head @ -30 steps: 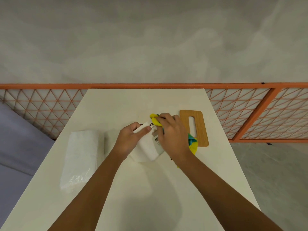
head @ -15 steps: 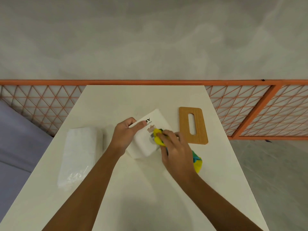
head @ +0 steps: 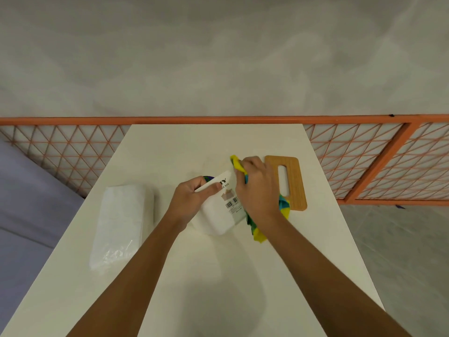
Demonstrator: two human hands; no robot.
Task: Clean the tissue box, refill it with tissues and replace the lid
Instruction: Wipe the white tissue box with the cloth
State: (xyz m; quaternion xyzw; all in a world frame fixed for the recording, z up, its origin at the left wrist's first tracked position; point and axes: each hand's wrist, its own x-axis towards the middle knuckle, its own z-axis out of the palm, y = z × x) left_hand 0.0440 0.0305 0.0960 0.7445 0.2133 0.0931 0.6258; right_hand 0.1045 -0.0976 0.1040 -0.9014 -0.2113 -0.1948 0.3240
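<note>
A white tissue box [head: 220, 215] lies tipped on the table, its labelled underside with a barcode facing up. My left hand [head: 192, 199] grips its left far edge. My right hand [head: 257, 190] presses a yellow, green and blue cloth [head: 256, 229] against the box's right far side. The wooden lid [head: 292, 181] with a slot lies flat just right of my right hand. A clear-wrapped pack of white tissues [head: 120, 222] rests at the left of the table, apart from both hands.
The white table [head: 218, 276] is narrow, with its left and right edges close by. An orange mesh fence [head: 364, 161] runs behind the far edge. Grey floor lies to the right, a purple surface [head: 29, 210] to the left.
My right hand has swept the cloth from the middle of the box's labelled face up to its far right corner. The left hand keeps its hold on the box.
</note>
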